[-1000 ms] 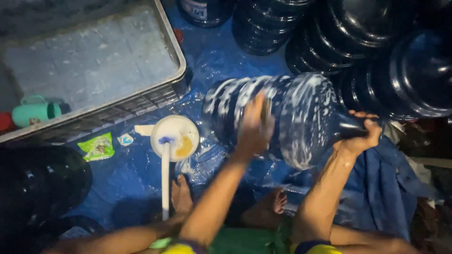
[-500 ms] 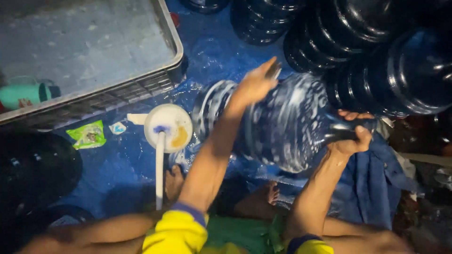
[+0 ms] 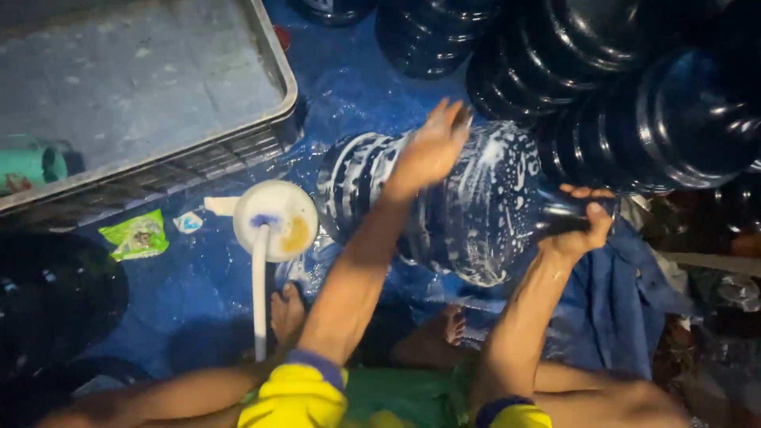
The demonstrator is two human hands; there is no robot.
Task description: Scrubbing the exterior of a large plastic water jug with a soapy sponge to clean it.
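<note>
Left hand (image 3: 432, 147) open, palm flat on soapy water jug (image 3: 468, 206); right hand (image 3: 583, 226) gripping neck at 3 o'clock; jug axis 9-to-3.

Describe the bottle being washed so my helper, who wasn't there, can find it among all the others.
Start from the blue tarp and the stack of dark water bottles at the upper right. Just below them one big bottle lies on its side, under the left hand, its neck gripped by the right hand. It alone is streaked with white suds.
</note>
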